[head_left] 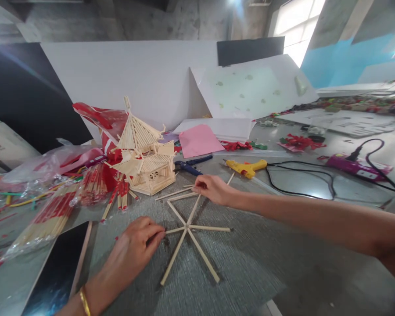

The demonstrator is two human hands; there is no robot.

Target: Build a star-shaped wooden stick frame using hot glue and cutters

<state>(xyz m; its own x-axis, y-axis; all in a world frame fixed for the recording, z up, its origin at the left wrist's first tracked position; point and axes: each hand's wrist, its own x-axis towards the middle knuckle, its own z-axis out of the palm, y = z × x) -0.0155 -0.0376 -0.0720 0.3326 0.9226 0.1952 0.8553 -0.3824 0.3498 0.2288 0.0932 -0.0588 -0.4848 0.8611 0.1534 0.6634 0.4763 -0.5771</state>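
Left hand [136, 241]: pinched on the tip of the left spoke [175, 230]
Right hand [214, 190]: pinched on one end of the rim stick [181, 197], near the upper-right spoke [193, 210]
Stick star [186, 227]: lying six-spoked on the grey table [246, 267], between both hands
Stick pavilion [146, 164]: standing behind the star
Yellow glue gun [246, 167]: lying beyond the right hand

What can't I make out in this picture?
All in the head view:
Left tip of the stick star: covered by the left hand.
What exactly the right hand touches: its own fingers hide it.
Near end of the phone: cut off by the bottom edge.
Back of the stick pavilion: hidden by its front.
Clutter at far right: too small and blurred.
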